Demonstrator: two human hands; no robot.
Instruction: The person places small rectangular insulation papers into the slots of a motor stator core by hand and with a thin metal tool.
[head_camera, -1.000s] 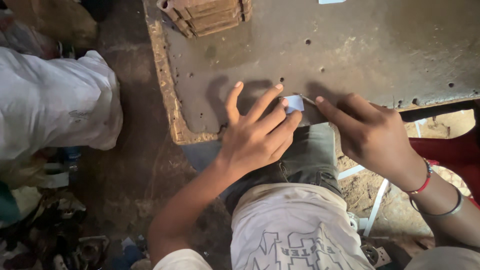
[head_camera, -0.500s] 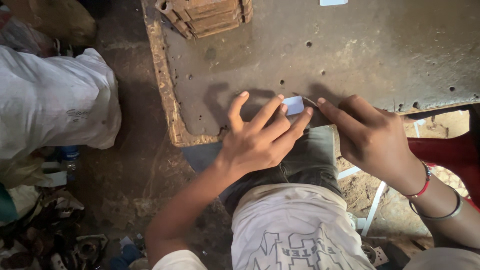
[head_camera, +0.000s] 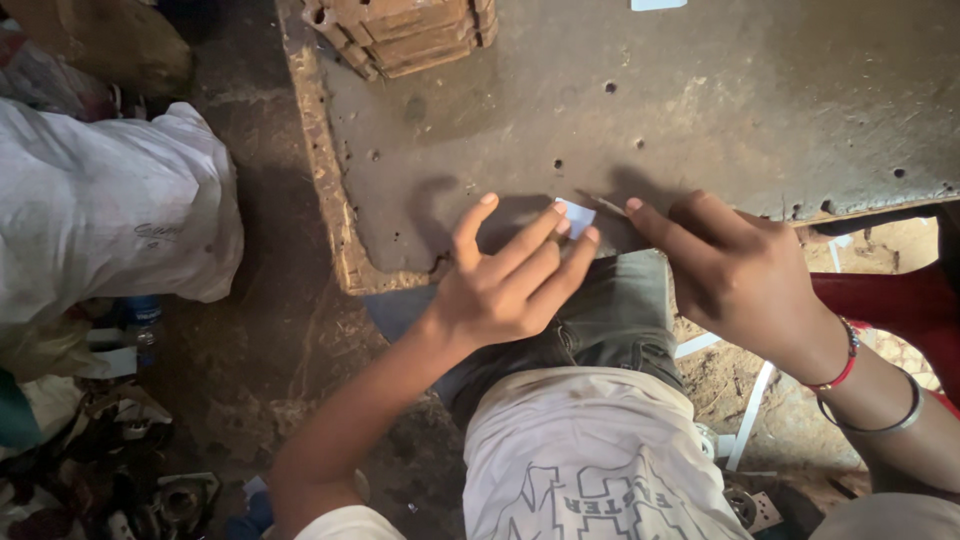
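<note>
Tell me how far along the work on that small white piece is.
In hand: the left hand pins the small white piece on the worn metal table, while the right hand sets a thin blade against it. No finished cut shows; the piece looks whole, so the cutting seems left.

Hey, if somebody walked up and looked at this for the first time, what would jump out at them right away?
Probably the two hands meeting at the near edge of the dark, pitted metal slab: the left hand spreads its fingers onto a small pale blue piece, while the right hand presses a thin metal tool against it. Next, the big white sack at far left, and the rusty ridged block on the slab's top edge.
</note>
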